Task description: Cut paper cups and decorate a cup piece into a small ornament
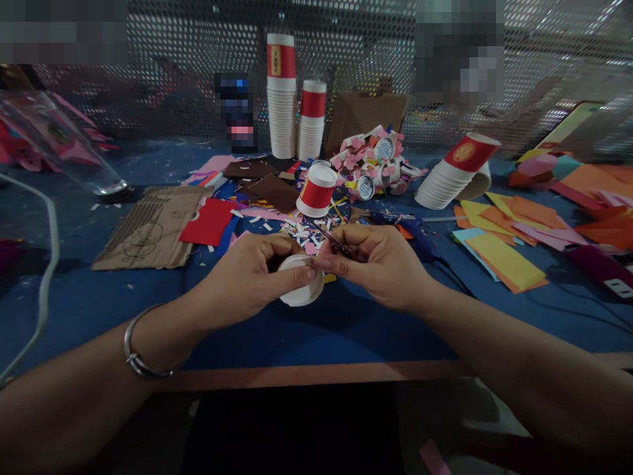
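Observation:
My left hand (252, 274) is closed on a white paper cup piece (298, 295), its thumb lying across the round face. Beside it my right hand (376, 260) is closed around a slim dark tool (332, 239), which looks like small scissors. The fingertips of my right hand meet the edge of the white piece near my left thumb. Just beyond both hands stands an upside-down red and white paper cup (317, 190), with paper scraps (301, 231) around it.
Tall cup stacks (283, 122) stand at the back, near a pile of pink-decorated cup pieces (376, 161). Leaning cups (445, 173) and coloured paper (509, 260) lie right. Flattened cardboard (153, 227), red paper (208, 221) and a clear container (69, 145) are left.

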`<act>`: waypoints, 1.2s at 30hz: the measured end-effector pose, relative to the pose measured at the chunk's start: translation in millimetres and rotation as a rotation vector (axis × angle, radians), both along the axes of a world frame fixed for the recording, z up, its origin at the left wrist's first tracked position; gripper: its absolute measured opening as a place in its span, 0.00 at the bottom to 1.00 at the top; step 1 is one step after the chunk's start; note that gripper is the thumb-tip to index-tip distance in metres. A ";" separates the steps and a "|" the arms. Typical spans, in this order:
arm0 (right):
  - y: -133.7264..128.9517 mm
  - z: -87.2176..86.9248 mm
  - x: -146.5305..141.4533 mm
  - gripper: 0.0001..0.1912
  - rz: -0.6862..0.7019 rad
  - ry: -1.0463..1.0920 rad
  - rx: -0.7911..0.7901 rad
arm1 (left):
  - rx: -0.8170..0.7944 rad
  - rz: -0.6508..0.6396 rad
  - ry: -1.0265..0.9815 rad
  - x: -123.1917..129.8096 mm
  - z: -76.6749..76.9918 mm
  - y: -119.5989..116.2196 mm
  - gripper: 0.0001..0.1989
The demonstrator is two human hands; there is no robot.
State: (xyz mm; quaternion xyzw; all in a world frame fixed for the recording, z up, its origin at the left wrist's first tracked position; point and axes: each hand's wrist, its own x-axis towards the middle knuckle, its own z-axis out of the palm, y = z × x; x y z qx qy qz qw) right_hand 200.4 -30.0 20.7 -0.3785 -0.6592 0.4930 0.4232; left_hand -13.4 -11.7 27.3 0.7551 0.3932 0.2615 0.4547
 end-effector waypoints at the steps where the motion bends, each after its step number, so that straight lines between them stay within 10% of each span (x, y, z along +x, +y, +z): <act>1: 0.3 -0.1 0.1 0.23 0.015 0.012 -0.001 | -0.004 -0.002 -0.005 0.0 0.5 -0.5 0.15; 14: -0.2 2.1 -0.2 0.21 0.180 0.143 -0.036 | 0.130 -0.181 -0.119 -3.1 7.4 0.7 0.11; 36: -2.5 -3.1 8.8 0.24 -0.106 -0.302 0.325 | -0.003 0.095 -0.364 -2.4 -5.1 3.1 0.10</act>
